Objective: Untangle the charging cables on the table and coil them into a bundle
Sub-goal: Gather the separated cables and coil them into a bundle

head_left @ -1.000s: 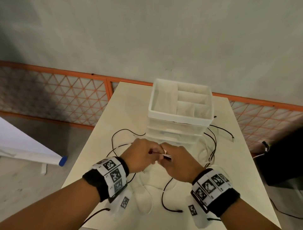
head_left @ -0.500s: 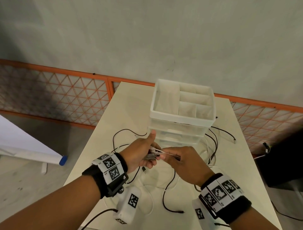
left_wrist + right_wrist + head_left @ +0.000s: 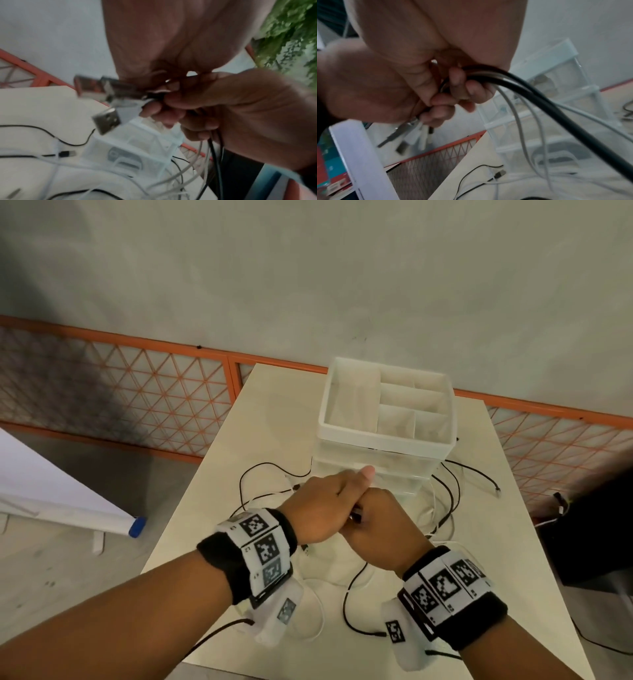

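Observation:
My hands meet above the middle of the table (image 3: 267, 412). My left hand (image 3: 318, 508) grips a bunch of cable ends; several USB plugs (image 3: 106, 119) stick out of its fist, also seen as USB plugs (image 3: 402, 146) in the right wrist view. My right hand (image 3: 380, 529) presses against it, fingers curled round the same black and white cables (image 3: 539, 94), which hang down to the table. Loose black cable (image 3: 349, 607) and white cable (image 3: 320, 614) lie under my wrists. More black loops (image 3: 452, 494) trail to the right.
A white drawer organiser (image 3: 376, 436) with an open divided top stands just beyond my hands. An orange mesh fence (image 3: 137, 392) runs behind the table. A white roll with a blue cap (image 3: 137, 525) lies on the floor to the left, a dark object (image 3: 596, 535) to the right.
Half a second ago my right hand was drawing a white cable out of the left fist. Now it has come back and both hands are pressed together, the left thumb raised.

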A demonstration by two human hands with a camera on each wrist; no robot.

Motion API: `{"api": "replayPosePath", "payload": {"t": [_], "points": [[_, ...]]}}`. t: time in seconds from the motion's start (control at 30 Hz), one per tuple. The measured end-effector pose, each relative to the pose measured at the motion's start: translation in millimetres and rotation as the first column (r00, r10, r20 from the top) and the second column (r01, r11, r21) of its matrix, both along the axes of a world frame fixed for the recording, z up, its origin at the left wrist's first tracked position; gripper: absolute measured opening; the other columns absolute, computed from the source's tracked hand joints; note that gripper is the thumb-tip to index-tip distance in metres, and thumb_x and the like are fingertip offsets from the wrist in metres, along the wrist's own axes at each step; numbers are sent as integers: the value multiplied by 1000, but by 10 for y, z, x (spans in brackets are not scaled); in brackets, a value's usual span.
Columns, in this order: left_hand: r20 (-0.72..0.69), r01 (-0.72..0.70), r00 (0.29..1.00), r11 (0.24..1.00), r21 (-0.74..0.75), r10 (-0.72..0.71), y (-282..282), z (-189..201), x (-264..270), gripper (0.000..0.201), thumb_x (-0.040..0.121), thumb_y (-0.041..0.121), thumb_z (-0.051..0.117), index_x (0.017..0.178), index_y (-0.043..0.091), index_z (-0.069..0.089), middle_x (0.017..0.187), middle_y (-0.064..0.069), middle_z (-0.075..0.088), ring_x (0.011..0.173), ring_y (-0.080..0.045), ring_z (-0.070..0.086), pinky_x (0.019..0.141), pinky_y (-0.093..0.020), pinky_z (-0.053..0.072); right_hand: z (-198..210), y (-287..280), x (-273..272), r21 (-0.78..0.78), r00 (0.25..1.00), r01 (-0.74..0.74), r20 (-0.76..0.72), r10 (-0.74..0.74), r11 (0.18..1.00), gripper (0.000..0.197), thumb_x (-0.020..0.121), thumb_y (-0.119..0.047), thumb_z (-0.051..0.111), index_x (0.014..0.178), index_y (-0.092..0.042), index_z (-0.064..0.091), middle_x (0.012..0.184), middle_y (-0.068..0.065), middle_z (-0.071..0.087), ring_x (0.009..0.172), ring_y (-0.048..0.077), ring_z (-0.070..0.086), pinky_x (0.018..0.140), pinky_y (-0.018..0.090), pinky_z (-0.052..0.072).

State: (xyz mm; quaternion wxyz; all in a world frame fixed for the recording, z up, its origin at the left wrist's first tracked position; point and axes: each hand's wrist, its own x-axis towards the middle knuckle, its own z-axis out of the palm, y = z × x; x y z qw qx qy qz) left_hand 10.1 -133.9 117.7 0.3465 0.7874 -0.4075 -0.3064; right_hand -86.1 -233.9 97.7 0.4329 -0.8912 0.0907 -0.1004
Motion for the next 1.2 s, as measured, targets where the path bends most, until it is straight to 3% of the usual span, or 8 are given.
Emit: {"api": "replayPosePath", "payload": {"t": [0.13, 0.23, 0.43, 0.53, 0.67, 0.8, 0.93, 1.2], "points": [[102, -11, 995, 993, 114, 0, 166, -73, 156, 65, 97, 65, 23, 89, 21, 72, 59, 5, 52, 57, -7, 50, 64, -25, 40, -67, -382, -164, -65, 972, 41, -228, -55, 997, 22, 87, -19, 72, 70, -29, 63, 65, -11, 62, 62, 2, 54, 66, 24, 45], [9, 27, 1000, 986, 166, -29, 397, -134, 391, 55, 99, 58, 34, 83, 22, 73, 62, -2, 45, 49, -9, 41, 60, -26, 40, -176, -826, -390, -180, 811, -32, -579, -80, 983, 31, 84, -28, 75, 59, -32, 56, 65, -11, 59, 70, 9, 57, 71, 29, 45], [147, -144, 983, 952, 269, 107, 617, -435, 603, 37, 103, 29, 45, 85, 12, 73, 64, 8, 61, 58, -5, 55, 49, -8, 35, -525, -1011, -626, -553, 688, 588, -42, -725, 590, 37, 80, -17, 76, 116, -25, 71, 122, 8, 65, 117, 39, 51, 92, 54, 41], [88, -334, 942, 918, 214, 323, 580, -539, 580, 34, 102, 16, 45, 82, 7, 71, 96, -12, 73, 76, -20, 66, 41, -7, 33, -696, -773, -594, -616, 749, 470, -101, -655, 632, 60, 72, -17, 78, 129, -23, 61, 130, 10, 56, 118, 37, 52, 93, 54, 44], [11, -397, 916, 905, 152, 400, 479, -503, 576, 31, 102, 25, 46, 78, 17, 64, 73, 0, 55, 57, -9, 48, 44, -12, 36, -783, -317, -413, -359, 952, 193, -157, -263, 913, 23, 77, -14, 71, 97, -26, 68, 90, -11, 63, 75, 1, 58, 71, 25, 49], [-39, -272, 960, 959, 83, 276, 382, -325, 559, 27, 96, 28, 59, 78, 8, 55, 62, 4, 44, 51, -10, 41, 47, -19, 32, -988, 143, -83, -244, 827, -287, -552, 111, 926, 37, 94, -33, 55, 131, -37, 56, 117, -6, 59, 107, 15, 59, 94, 33, 48], [-159, -276, 945, 958, 74, 284, 385, -288, 568, 33, 94, 21, 62, 93, -12, 60, 53, 6, 34, 35, -3, 32, 40, -15, 28, -1117, 477, 295, -340, 784, -298, -620, 26, 892, 61, 98, -22, 48, 150, -41, 24, 132, 3, 45, 111, 28, 57, 91, 40, 48], [-328, -362, 870, 928, 84, 369, 539, -381, 633, 17, 98, 18, 52, 93, 3, 57, 95, -7, 75, 50, -14, 32, 46, -26, 27, -880, 335, 249, -528, 824, -197, -545, -152, 826, 25, 97, -28, 49, 118, -19, 59, 118, 7, 65, 106, 31, 63, 78, 34, 43]]}}
